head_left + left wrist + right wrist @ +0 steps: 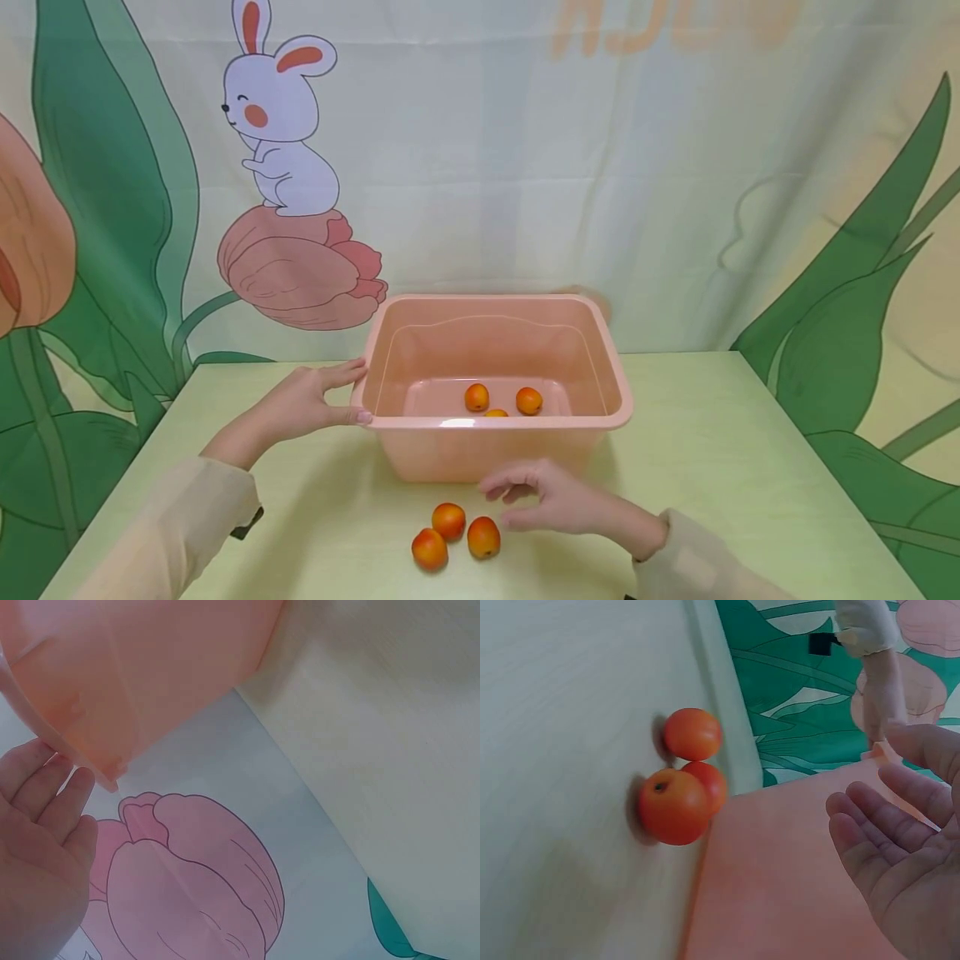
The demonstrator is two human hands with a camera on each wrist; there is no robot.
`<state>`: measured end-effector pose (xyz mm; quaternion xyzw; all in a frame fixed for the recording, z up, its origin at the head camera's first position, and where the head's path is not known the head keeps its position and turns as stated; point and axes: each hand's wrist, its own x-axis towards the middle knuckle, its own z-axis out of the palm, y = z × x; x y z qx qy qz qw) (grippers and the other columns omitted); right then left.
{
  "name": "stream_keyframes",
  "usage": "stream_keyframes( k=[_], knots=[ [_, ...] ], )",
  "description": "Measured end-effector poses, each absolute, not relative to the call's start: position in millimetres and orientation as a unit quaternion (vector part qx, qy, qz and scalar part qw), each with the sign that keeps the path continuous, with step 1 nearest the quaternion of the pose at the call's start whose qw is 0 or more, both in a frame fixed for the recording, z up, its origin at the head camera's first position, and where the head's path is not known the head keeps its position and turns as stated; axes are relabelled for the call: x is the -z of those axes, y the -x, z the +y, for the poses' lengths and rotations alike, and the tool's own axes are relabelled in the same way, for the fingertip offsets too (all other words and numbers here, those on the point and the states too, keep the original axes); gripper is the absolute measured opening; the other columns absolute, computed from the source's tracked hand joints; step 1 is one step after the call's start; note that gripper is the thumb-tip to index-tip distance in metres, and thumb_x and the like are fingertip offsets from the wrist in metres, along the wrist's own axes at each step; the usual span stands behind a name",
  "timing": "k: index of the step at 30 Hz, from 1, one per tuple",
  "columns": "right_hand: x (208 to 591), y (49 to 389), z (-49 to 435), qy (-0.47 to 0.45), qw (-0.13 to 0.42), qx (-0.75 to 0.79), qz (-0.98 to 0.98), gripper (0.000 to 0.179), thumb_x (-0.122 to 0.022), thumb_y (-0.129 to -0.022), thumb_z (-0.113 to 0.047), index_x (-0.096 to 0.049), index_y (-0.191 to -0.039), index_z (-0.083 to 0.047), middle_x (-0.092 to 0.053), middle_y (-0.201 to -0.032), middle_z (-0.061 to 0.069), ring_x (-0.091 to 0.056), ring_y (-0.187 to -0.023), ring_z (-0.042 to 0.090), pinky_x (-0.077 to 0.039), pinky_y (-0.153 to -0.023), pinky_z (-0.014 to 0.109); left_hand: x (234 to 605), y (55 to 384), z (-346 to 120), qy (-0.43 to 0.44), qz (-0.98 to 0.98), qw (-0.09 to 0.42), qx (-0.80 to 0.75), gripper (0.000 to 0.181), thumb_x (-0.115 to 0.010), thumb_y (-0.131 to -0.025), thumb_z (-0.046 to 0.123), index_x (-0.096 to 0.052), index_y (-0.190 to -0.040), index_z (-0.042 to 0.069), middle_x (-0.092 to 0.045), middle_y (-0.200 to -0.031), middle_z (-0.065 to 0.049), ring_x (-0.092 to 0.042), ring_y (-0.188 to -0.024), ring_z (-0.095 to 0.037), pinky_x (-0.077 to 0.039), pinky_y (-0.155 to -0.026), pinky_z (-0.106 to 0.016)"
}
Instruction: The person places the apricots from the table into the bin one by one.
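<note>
A pink plastic basin (495, 454) stands on the table, with round orange-red fruits (528, 401) on its floor. My left hand (303, 400) touches the basin's left rim, its thumb at the front corner and its fingers extended along the side. In the left wrist view, the fingertips (79, 784) lie right at the rim. In front of the basin sit three more orange-red fruits (430, 549) in a close group. Just right of them hovers my right hand (551, 500), slightly blurred, fingers loosely bent and the palm bare in the right wrist view.
A pale green-yellow table (697, 450) carries everything. Right behind it hangs a cloth backdrop (480, 167) printed with a rabbit, tulips and leaves. The basin's back rim is close to that cloth.
</note>
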<state>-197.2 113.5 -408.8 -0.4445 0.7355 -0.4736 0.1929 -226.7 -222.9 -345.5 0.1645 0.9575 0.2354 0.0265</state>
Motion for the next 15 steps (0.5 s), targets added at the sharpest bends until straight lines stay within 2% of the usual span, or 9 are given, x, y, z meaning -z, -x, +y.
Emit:
stream_keyframes(
  k=[3, 9, 15],
  knots=[
    [419.2, 198.3, 112.2, 0.439, 0.197, 0.466, 0.742, 0.032, -0.064, -0.08, -0.012, -0.058, -0.109, 0.001, -0.063, -0.102, 0.015, -0.058, -0.093, 0.007, -0.051, -0.082, 0.031, 345.5, 226.9, -222.8, -0.164, 0.958, 0.026, -0.233, 0.087, -0.064, -0.066, 0.06, -0.04, -0.133, 0.01, -0.038, -0.139, -0.007, -0.035, -0.127, -0.033, -0.034, -0.098, -0.052],
    [441.0, 200.0, 111.4, 0.42, 0.214, 0.461, 0.752, 0.034, -0.065, -0.078, -0.007, -0.058, -0.111, 0.001, -0.061, -0.104, 0.019, -0.057, -0.095, 0.028, -0.05, -0.084, 0.029, 345.5, 227.1, -222.6, -0.164, 0.959, 0.026, -0.232, 0.086, -0.064, -0.066, 0.06, -0.041, -0.132, 0.01, -0.038, -0.139, -0.007, -0.035, -0.127, -0.033, -0.034, -0.098, -0.052],
    [452.9, 202.0, 110.7, 0.395, 0.226, 0.441, 0.773, 0.038, -0.066, -0.078, -0.01, -0.057, -0.113, 0.002, -0.059, -0.112, 0.017, -0.055, -0.101, 0.028, -0.048, -0.086, 0.024, 344.8, 226.5, -222.0, -0.161, 0.959, 0.031, -0.232, 0.087, -0.064, -0.066, 0.059, -0.04, -0.133, 0.009, -0.037, -0.139, -0.007, -0.034, -0.127, -0.034, -0.034, -0.098, -0.053]
  ],
)
